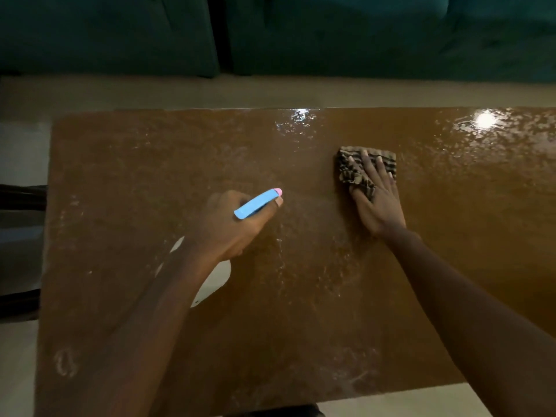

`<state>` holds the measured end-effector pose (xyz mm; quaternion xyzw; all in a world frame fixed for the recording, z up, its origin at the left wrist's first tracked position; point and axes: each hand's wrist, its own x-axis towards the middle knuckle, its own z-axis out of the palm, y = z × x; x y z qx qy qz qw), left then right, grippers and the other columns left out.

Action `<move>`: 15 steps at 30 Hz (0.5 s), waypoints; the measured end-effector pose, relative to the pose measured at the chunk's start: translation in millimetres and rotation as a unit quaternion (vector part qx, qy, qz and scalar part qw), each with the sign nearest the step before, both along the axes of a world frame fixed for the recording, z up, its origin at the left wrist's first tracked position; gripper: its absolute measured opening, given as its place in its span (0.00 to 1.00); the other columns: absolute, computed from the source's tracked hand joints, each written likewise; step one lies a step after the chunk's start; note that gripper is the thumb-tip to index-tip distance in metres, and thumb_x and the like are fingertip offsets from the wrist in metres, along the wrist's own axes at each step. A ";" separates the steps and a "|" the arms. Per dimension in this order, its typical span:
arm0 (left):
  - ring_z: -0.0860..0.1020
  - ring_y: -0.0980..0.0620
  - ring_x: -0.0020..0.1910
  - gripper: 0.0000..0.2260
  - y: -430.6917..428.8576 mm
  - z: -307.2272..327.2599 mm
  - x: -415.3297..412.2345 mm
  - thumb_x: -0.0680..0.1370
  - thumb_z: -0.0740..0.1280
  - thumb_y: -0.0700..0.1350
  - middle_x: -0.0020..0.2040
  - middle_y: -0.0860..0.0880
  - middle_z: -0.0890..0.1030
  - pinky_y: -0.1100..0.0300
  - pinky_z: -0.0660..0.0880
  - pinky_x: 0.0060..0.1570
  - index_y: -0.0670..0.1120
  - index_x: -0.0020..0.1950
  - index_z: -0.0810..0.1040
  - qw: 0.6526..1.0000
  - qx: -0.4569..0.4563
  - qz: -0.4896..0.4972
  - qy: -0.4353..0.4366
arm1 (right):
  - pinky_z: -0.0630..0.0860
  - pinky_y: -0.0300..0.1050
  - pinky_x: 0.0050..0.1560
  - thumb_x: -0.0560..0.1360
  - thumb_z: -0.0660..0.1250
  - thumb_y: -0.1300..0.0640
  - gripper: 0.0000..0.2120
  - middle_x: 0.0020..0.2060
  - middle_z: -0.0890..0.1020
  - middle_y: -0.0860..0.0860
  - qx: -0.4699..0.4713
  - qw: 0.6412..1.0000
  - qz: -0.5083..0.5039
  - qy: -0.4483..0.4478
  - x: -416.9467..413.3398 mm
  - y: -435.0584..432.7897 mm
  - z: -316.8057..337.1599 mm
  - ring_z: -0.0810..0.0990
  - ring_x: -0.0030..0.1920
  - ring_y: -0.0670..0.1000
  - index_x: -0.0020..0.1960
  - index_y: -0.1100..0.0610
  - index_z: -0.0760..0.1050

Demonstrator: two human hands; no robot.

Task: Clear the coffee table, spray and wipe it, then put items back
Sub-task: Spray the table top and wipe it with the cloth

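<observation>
The brown coffee table [126, 164] fills the view, its glossy top speckled with wet droplets. My left hand [228, 227] grips a spray bottle [255, 204] over the table's middle; its blue head with a pink tip points to the upper right, and the white body shows below my wrist. My right hand [377, 197] lies flat with spread fingers on a striped brown cloth [349, 170], pressing it onto the tabletop right of centre. Part of the cloth is hidden under my palm.
A dark green sofa [361, 34] runs along the far side, across a strip of pale floor [180, 91]. Dark furniture [18, 200] stands at the table's left edge. Lamp glare sits on the far right of the tabletop.
</observation>
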<state>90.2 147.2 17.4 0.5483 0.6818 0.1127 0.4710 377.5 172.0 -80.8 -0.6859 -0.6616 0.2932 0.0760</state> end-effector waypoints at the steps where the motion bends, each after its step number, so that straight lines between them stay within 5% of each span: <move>1: 0.78 0.44 0.28 0.25 -4.5 0.5 5.6 0.75 0.64 0.64 0.37 0.40 0.82 0.52 0.79 0.32 0.41 0.41 0.81 1.000 -0.002 -0.013 0.006 | 0.39 0.48 0.76 0.83 0.56 0.48 0.30 0.73 0.42 0.32 -0.004 1.000 -0.024 0.010 -0.8 -9.8 2.3 0.41 0.79 0.44 0.68 0.24 0.39; 7: 0.70 0.54 0.23 0.25 -28.2 -1.8 26.6 0.75 0.63 0.66 0.25 0.51 0.71 0.60 0.68 0.28 0.47 0.31 0.73 0.997 -0.018 -0.049 0.060 | 0.40 0.48 0.77 0.83 0.54 0.48 0.27 0.70 0.41 0.29 -0.017 0.996 -0.082 0.042 -0.4 -46.8 14.2 0.43 0.80 0.47 0.69 0.27 0.41; 11: 0.79 0.39 0.34 0.28 -38.7 -2.7 19.6 0.73 0.65 0.66 0.36 0.40 0.81 0.49 0.78 0.35 0.39 0.43 0.80 0.998 -0.037 0.024 0.041 | 0.38 0.52 0.78 0.82 0.50 0.42 0.28 0.80 0.43 0.42 -0.037 0.988 -0.152 -0.003 -27.3 -30.6 -0.9 0.38 0.79 0.48 0.80 0.42 0.47; 15: 0.82 0.40 0.37 0.31 -45.2 1.1 4.8 0.69 0.63 0.71 0.39 0.40 0.83 0.44 0.80 0.38 0.41 0.42 0.81 0.995 -0.024 0.085 0.036 | 0.32 0.52 0.76 0.81 0.49 0.38 0.30 0.80 0.39 0.44 -0.023 0.996 -0.058 -0.059 -80.9 -23.2 -14.8 0.35 0.79 0.50 0.80 0.40 0.44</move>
